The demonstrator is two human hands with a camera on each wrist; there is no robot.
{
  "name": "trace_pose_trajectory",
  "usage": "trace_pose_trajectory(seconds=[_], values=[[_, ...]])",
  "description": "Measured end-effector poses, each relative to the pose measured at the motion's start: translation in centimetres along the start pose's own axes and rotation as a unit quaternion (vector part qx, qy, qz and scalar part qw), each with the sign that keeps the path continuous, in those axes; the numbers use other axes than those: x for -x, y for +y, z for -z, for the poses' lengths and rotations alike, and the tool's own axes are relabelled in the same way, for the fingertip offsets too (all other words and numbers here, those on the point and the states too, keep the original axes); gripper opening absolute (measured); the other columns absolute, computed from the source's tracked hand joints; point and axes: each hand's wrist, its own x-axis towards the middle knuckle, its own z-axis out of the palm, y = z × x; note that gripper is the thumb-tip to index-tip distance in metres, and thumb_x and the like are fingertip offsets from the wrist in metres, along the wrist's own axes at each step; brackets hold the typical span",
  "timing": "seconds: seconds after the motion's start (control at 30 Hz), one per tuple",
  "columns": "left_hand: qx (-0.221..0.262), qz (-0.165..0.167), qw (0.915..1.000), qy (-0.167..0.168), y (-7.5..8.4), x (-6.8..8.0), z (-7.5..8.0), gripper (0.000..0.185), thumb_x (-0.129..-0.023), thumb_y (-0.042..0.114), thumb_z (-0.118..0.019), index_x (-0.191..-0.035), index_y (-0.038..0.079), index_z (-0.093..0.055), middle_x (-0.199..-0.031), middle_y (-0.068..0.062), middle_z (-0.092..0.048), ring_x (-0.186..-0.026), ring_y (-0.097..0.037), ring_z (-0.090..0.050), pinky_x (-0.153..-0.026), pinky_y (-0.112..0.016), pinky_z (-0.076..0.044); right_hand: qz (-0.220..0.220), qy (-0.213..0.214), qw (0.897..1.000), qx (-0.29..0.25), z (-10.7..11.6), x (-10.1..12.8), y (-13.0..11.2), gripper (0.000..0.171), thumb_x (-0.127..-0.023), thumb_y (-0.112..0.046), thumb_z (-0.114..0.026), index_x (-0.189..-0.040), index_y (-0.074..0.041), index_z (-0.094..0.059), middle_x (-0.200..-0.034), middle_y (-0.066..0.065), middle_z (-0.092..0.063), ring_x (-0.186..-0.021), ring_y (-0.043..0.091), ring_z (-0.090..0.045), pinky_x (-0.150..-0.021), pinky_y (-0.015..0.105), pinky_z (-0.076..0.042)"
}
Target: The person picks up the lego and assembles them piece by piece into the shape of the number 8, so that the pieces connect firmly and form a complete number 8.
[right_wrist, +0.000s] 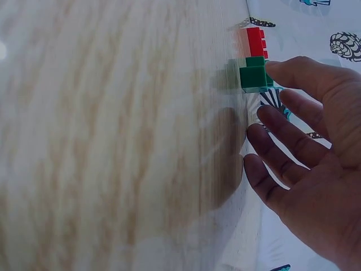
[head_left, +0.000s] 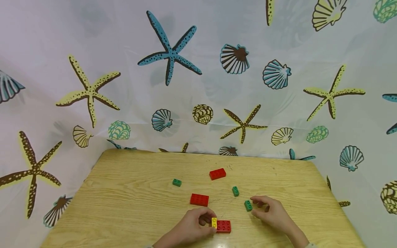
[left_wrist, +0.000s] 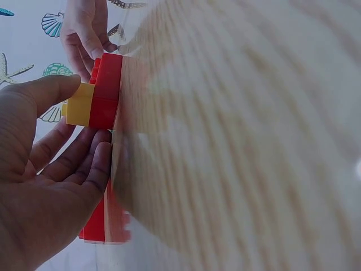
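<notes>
My left hand pinches a small yellow brick between thumb and fingers. This yellow brick sits on the left end of a red brick, whose other studs show to the right. In the left wrist view the yellow brick is flush against the studded side of the red brick. To the right, my right hand reaches in from the side, its fingers loosely bent and spread around nothing. Its thumb and forefinger are right beside a small green brick on the table.
Another green brick lies just beyond the right hand, and a third green brick is farther left. Two red bricks lie on the wooden table: a nearer red brick and a farther red brick. A shell-patterned curtain encloses the table.
</notes>
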Motion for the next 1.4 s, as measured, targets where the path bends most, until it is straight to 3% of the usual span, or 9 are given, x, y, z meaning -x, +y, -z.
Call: trace_pose_trajectory(seconds=[0.63,1.13,1.4], values=[[0.001,-0.006,1.0000,0.000,-0.11,0.14,0.07,0.030,-0.092,0.024,-0.084,-0.117,0.012,-0.073,-0.110,0.004,-0.071,-0.098,-0.011,-0.066,-0.082,-0.021,-0.053,-0.004,-0.002,1.000,0.014,-0.39,-0.41,-0.03,0.044,-0.092,-0.022,-0.083,-0.132,-0.009,-0.072,-0.126,0.010,-0.074,-0.113,0.030,-0.069,-0.081,0.024,-0.054],[0.016,-0.006,0.9998,-0.003,-0.13,0.23,-0.02,0.030,-0.091,0.020,-0.084,-0.118,0.011,-0.073,-0.112,0.000,-0.072,-0.100,-0.017,-0.067,-0.081,-0.021,-0.053,-0.007,-0.009,1.000,0.016,-0.61,-0.42,-0.20,0.043,-0.092,-0.023,-0.084,-0.132,-0.011,-0.073,-0.125,0.007,-0.073,-0.114,0.026,-0.070,-0.094,0.038,-0.059],[0.010,-0.011,0.9999,-0.005,-0.29,0.15,0.08,0.030,-0.092,0.023,-0.083,-0.118,0.011,-0.073,-0.112,0.002,-0.072,-0.100,-0.014,-0.067,-0.082,-0.021,-0.053,-0.004,-0.006,1.000,0.020,-0.69,-0.62,-0.11,0.040,-0.093,-0.023,-0.083,-0.130,-0.012,-0.074,-0.122,0.004,-0.074,-0.111,0.024,-0.070,-0.091,0.031,-0.057]])
